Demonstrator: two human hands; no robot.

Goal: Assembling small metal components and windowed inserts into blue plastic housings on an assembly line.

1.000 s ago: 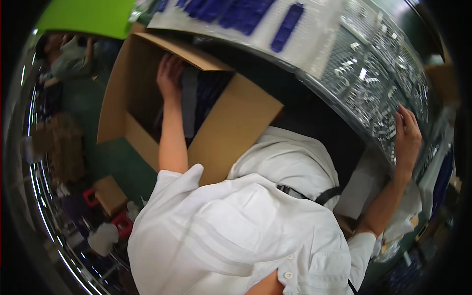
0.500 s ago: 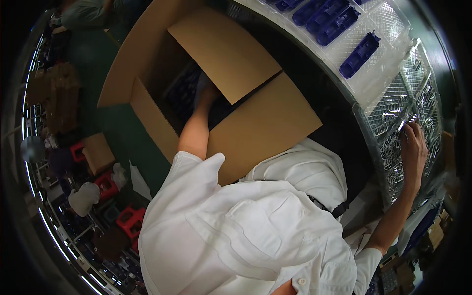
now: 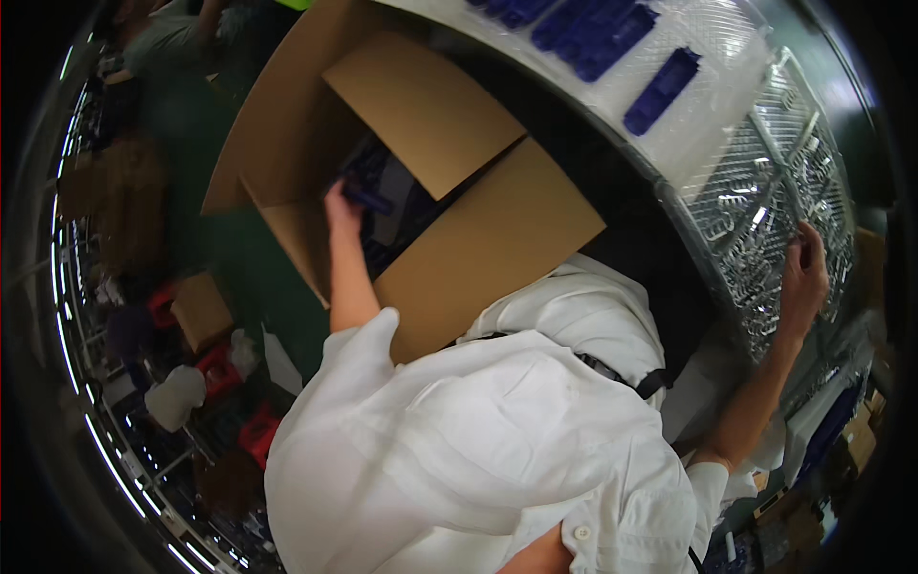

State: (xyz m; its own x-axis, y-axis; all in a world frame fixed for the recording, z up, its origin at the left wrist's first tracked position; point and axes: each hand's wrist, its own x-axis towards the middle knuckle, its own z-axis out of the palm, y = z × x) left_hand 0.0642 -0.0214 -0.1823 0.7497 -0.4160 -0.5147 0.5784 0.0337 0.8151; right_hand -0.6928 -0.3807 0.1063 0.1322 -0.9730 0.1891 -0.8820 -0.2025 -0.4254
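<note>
My left hand (image 3: 342, 209) is inside an open cardboard box (image 3: 497, 253), closed round a dark blue plastic part (image 3: 369, 198), a long, narrow moulded piece. More dark parts lie in shadow below it, hard to make out. On the right, my right hand (image 3: 808, 273) is over a tray of small shiny metal pieces (image 3: 762, 304), bent like wire clips or springs. Its fingers are pinched together, and whatever may be between them is too small to tell. Several blue plastic housings lie on the bench beyond, and one blue housing (image 3: 663, 91) lies apart, nearest the tray.
The metal bench edge (image 3: 612, 139) curves between box and tray. Clear plastic sheeting (image 3: 712, 57) covers the bench top. Red stools (image 3: 220, 368) and a smaller carton (image 3: 202, 311) stand on the green floor to the left. Another person's arm (image 3: 206, 24) shows at the far left.
My left hand has come up from deep in the box toward its left side, now with a blue part. My right hand has shifted slightly off the metal pieces. The view has turned a little.
</note>
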